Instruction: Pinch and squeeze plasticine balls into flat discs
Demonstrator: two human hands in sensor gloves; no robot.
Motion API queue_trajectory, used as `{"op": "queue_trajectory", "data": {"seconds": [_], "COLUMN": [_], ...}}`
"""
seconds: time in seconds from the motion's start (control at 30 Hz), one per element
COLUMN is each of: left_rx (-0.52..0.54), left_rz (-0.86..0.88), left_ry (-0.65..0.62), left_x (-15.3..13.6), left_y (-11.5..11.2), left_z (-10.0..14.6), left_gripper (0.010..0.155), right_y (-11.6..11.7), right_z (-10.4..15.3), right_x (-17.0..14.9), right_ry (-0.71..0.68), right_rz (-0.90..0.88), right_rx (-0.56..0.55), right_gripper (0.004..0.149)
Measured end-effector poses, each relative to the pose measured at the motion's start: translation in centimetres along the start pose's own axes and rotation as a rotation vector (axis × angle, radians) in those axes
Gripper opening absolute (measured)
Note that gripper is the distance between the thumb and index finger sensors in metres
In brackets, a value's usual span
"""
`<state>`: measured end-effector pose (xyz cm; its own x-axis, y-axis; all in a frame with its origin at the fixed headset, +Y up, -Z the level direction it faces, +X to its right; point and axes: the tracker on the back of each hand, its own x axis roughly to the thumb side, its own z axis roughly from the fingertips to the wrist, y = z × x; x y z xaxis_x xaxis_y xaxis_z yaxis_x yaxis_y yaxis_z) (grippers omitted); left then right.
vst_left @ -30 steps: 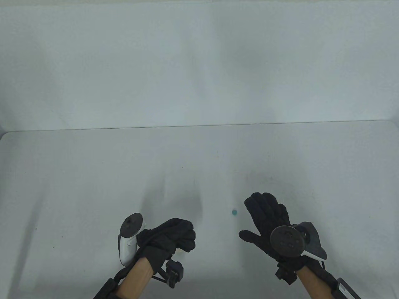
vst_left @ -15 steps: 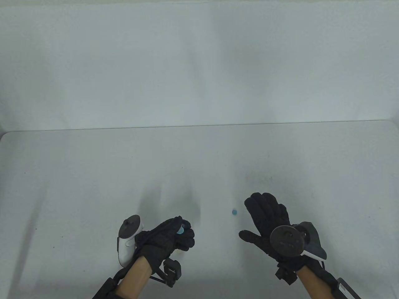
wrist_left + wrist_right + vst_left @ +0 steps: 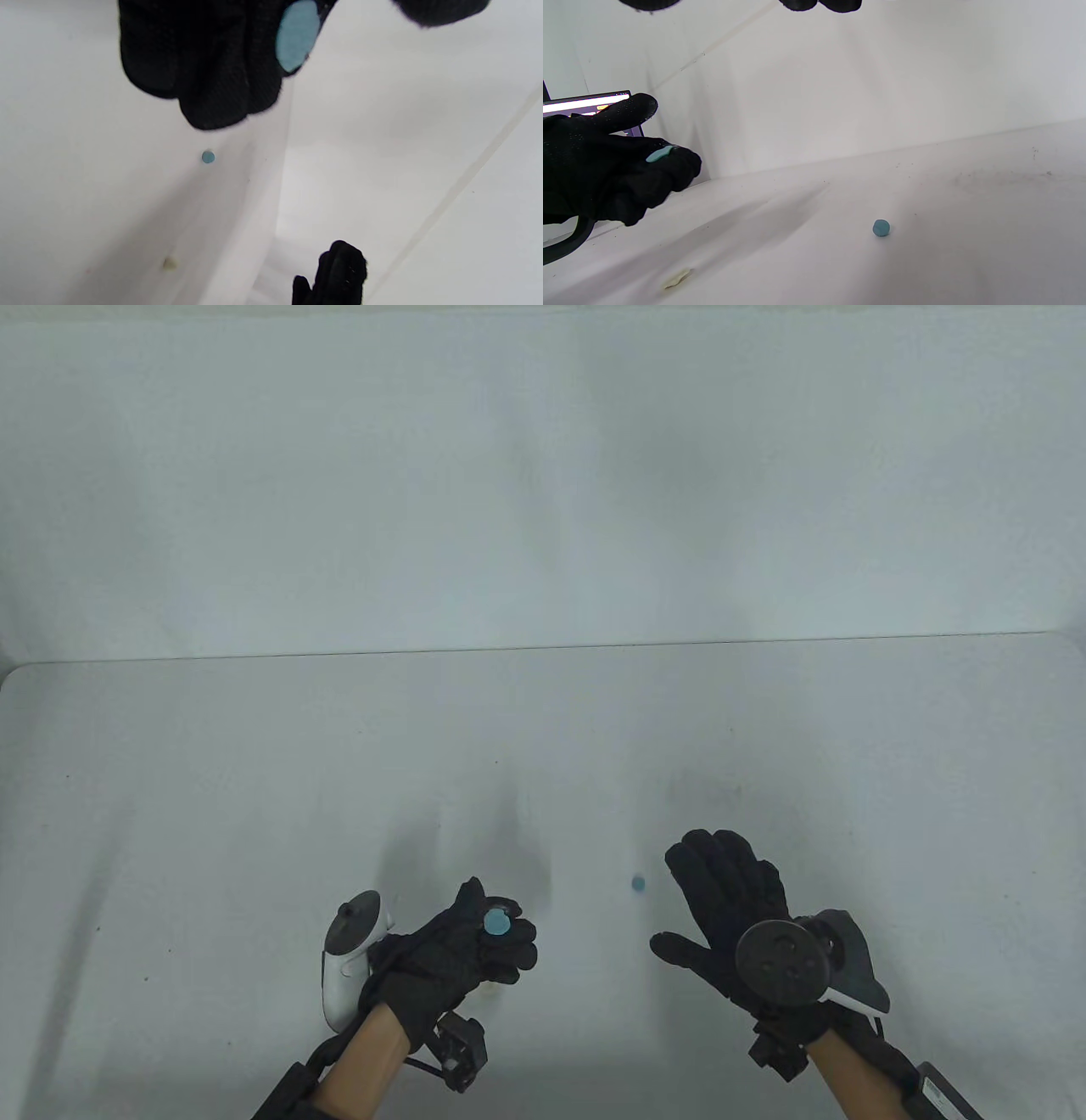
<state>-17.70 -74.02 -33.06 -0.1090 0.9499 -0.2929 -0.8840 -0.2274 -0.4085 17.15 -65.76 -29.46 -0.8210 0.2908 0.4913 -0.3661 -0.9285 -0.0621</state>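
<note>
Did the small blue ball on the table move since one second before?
No. The blue ball lies at the same spot, just left of the right hand.

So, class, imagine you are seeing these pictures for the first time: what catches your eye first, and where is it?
A flat pale-blue disc lies on the curled fingers of the left hand, thumb lifted off it, near the table's front edge. A small blue ball sits alone on the white table, just left of the right hand, which is spread open and empty.
</note>
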Motion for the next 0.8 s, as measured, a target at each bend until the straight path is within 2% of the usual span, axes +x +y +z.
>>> {"op": "queue_trajectory", "data": {"seconds": [0.07,0.13,0.3,0.5,0.57,0.6,0.63,0.67,0.73,0.8], "left_rx": [-0.010,-0.016,0.049,0.072,0.079,0.056,0.008,-0.028,-0.011,-0.008], "left_rz": [-0.004,-0.003,-0.092,-0.136,-0.115,-0.081,-0.046,0.013,0.043,-0.019], "left_ry": [-0.002,0.006,0.030,0.018,0.003,-0.014,-0.015,-0.019,-0.014,-0.011], "left_x": [-0.11,-0.08,0.07,0.51,0.42,0.29,0.18,0.04,-0.04,-0.02], "left_y": [0.07,0.06,0.33,0.40,0.34,0.24,0.15,0.03,-0.08,0.00], "left_z": [-0.01,-0.06,-0.12,-0.09,-0.05,-0.12,-0.13,-0.12,-0.17,-0.22], "left_gripper": [0.085,0.079,0.050,0.048,0.049,0.060,0.077,0.084,0.088,0.085], "right_y": [0.10,0.09,0.21,0.20,0.18,0.20,0.18,0.15,0.11,0.16], "right_z": [-0.04,-0.06,-0.13,-0.13,-0.13,-0.13,-0.11,-0.08,-0.08,-0.08], "right_x": [0.10,0.14,0.13,0.07,0.03,0.02,0.02,0.04,0.01,-0.02], "right_ry": [0.002,0.002,0.003,0.001,0.000,0.001,0.001,0.001,-0.001,0.001], "right_rz": [0.002,0.000,0.001,0.001,0.000,0.001,0.001,0.002,0.001,0.002], "right_rx": [0.003,0.000,0.006,0.005,0.004,0.005,0.006,0.003,0.000,0.004], "right_gripper": [0.085,0.085,0.085,0.085,0.085,0.085,0.085,0.085,0.085,0.085]}}
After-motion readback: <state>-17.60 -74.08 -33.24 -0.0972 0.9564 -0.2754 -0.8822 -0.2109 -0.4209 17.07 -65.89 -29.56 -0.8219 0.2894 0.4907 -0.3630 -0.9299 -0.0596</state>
